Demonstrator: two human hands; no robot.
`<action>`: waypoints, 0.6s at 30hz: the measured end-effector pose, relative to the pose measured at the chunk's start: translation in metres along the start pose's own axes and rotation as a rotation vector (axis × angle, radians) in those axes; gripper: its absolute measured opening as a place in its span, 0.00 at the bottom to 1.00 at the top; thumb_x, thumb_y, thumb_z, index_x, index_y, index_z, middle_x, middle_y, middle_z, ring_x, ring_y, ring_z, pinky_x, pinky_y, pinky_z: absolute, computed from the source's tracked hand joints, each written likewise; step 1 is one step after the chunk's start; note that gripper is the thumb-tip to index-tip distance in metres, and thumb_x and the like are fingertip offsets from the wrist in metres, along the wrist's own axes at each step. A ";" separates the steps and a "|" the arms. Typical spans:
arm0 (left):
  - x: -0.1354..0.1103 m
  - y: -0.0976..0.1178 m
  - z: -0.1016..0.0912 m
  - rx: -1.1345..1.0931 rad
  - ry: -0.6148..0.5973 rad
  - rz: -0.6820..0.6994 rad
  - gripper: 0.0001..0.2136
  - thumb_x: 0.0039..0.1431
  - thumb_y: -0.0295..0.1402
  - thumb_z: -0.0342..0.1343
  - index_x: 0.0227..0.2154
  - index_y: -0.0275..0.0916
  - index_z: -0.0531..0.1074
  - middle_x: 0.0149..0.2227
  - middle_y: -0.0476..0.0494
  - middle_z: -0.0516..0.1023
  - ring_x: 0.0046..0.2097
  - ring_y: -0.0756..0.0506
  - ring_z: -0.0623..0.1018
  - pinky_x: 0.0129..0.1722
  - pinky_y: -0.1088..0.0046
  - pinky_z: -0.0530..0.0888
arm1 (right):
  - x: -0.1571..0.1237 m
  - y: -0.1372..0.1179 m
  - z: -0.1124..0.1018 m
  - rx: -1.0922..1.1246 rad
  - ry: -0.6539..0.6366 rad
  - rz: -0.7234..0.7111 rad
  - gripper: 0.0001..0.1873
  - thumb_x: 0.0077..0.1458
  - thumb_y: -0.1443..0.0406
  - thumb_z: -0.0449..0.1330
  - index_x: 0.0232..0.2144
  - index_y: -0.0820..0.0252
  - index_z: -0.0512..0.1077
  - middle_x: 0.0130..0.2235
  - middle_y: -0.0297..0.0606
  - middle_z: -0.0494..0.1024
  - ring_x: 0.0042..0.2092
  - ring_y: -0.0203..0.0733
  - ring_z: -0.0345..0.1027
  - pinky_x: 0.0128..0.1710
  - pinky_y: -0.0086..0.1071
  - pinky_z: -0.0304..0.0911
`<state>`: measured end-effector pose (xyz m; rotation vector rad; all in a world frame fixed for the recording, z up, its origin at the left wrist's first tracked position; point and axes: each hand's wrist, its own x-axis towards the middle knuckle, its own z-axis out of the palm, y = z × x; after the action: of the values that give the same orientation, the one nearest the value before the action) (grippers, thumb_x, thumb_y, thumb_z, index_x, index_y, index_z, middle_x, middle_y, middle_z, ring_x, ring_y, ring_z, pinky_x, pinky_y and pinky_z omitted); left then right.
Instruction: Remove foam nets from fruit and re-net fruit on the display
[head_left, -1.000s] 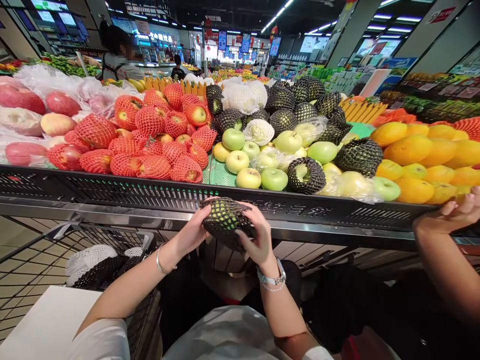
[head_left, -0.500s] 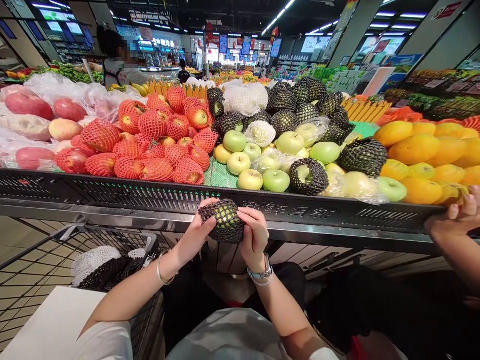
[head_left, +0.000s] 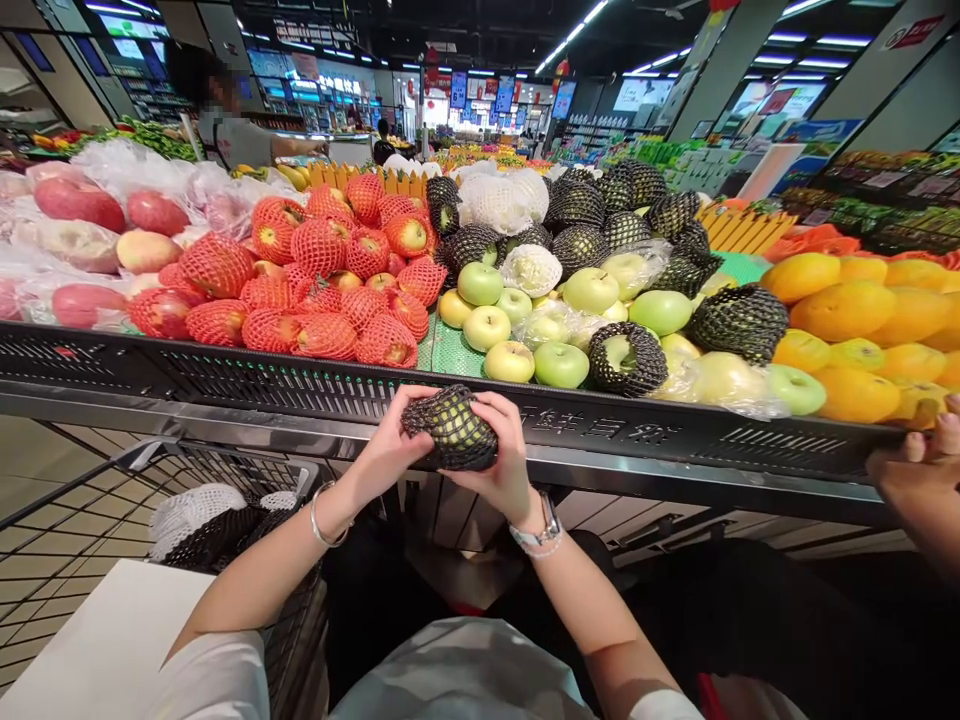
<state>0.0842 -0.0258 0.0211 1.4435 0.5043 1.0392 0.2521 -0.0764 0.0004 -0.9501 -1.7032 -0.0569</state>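
Both my hands hold one green apple in a black foam net (head_left: 451, 430) in front of the black rim of the fruit stand (head_left: 225, 372). My left hand (head_left: 390, 442) grips its left side, fingers curled round it. My right hand (head_left: 504, 452) wraps the right side and underside. Just beyond the rim lie bare green apples (head_left: 559, 362) and more black-netted apples (head_left: 626, 357).
Red apples in red nets (head_left: 322, 290) fill the stand's left, oranges (head_left: 847, 310) the right. A shopping cart (head_left: 82, 530) at my left holds white and black foam nets (head_left: 202, 525). Another person's hand (head_left: 919, 470) rests on the rim at far right. A person stands far back left.
My hands have lifted the netted apple a little and turned it; the right hand has shifted lower round it. The other person's hand at the right has slid down and rightward.
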 end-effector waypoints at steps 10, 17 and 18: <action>0.023 0.023 -0.056 0.319 0.334 0.430 0.11 0.60 0.37 0.55 0.45 0.41 0.68 0.44 0.43 0.74 0.44 0.47 0.78 0.42 0.70 0.76 | 0.093 0.016 -0.020 -0.574 -0.277 0.005 0.32 0.51 0.70 0.62 0.58 0.56 0.62 0.57 0.49 0.62 0.58 0.58 0.56 0.57 0.53 0.59; -0.005 0.071 -0.089 0.512 0.461 0.669 0.09 0.62 0.36 0.55 0.36 0.35 0.74 0.29 0.49 0.77 0.32 0.50 0.78 0.36 0.71 0.75 | 0.101 0.022 -0.009 -0.535 -0.488 0.021 0.27 0.62 0.63 0.53 0.62 0.61 0.59 0.63 0.50 0.61 0.60 0.55 0.60 0.58 0.49 0.61; -0.009 0.078 -0.100 0.553 0.494 0.675 0.09 0.62 0.35 0.54 0.36 0.34 0.74 0.28 0.50 0.76 0.31 0.51 0.77 0.34 0.72 0.74 | 0.099 0.025 -0.008 -0.514 -0.480 0.034 0.26 0.63 0.63 0.51 0.61 0.62 0.60 0.62 0.50 0.62 0.60 0.54 0.60 0.58 0.48 0.60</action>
<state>-0.0237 0.0088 0.0799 1.9084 0.7139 1.9316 0.2690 -0.0089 0.0756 -1.4589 -2.1655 -0.2727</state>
